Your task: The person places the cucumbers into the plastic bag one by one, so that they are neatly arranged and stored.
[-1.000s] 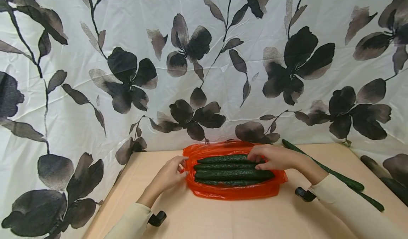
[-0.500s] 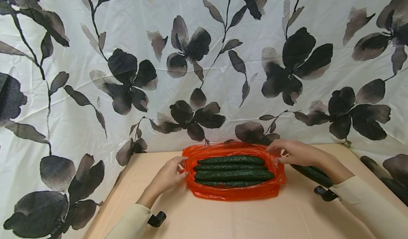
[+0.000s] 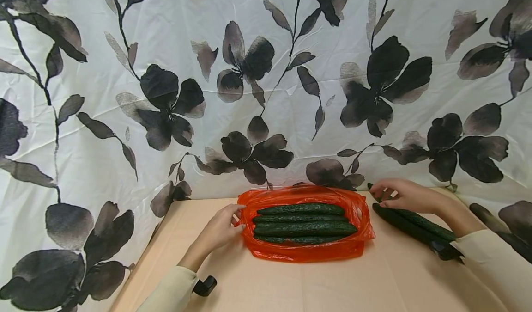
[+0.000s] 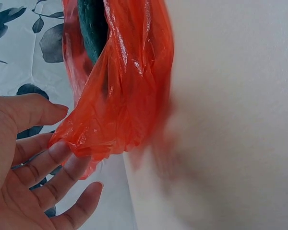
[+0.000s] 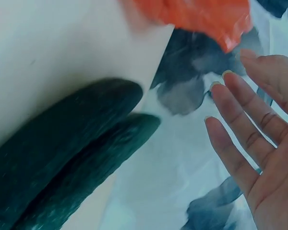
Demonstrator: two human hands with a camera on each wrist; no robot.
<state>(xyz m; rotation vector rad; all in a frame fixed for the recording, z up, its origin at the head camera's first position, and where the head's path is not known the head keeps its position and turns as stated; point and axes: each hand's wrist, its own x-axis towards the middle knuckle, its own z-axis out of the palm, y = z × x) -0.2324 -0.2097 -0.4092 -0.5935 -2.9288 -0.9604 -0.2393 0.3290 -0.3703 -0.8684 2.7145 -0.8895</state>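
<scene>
Several dark green cucumbers (image 3: 305,229) lie side by side in an open red plastic bag (image 3: 307,254). My left hand (image 3: 222,224) is at the bag's left end. In the left wrist view its fingertips (image 4: 62,149) touch the gathered bag edge (image 4: 101,120), while the thumb stays apart from them. My right hand (image 3: 405,195) hovers right of the bag with loosely spread fingers and nothing between them. Below it, more cucumbers (image 3: 409,222) lie slantwise on the table, partly covered by the hand and forearm. Two cucumber tips (image 5: 120,93) show in the right wrist view, apart from the fingers.
The light wooden-coloured table (image 3: 291,286) extends in front of the bag. A white cloth with dark flowers (image 3: 266,85) hangs directly behind the table's back edge. Both wrists carry a small black camera (image 3: 205,285).
My right hand has moved right, from over the cucumbers in the bag, past the bag's right edge, to above the loose cucumbers. My left hand has stayed in place.
</scene>
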